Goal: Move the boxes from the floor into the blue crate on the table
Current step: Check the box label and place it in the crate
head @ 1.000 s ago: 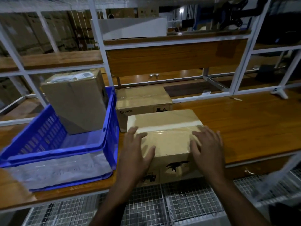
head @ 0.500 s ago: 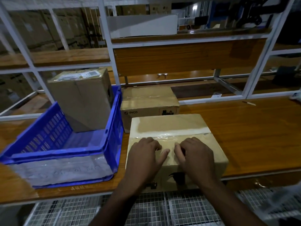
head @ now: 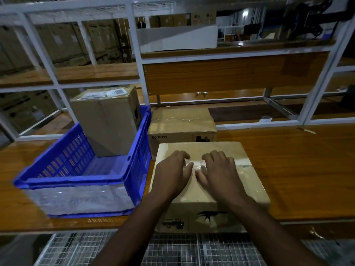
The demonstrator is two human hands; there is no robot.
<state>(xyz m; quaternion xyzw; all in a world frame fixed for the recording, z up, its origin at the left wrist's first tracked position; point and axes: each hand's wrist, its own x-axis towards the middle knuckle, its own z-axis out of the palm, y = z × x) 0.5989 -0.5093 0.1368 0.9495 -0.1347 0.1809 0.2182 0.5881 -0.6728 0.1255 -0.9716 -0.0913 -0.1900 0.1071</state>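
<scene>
We note the blue crate [head: 86, 181] on the table [head: 297, 169] holds one tall box [head: 105, 121], tilted against its far wall. A PICO box [head: 182, 127] sits just right of the crate; a taped box [head: 247, 189] lies before it at the table's edge. Left hand [head: 172, 175] and right hand [head: 219, 173] rest side by side on the taped box, fingers curled loosely, gripping nothing.

Both hands, the left hand [head: 173, 174] and right hand [head: 218, 172], have moved from the near box's [head: 247, 181] sides to meet, palms down, on its taped top.

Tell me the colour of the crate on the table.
Blue: the crate has slotted blue walls, seen best in the head view.
</scene>
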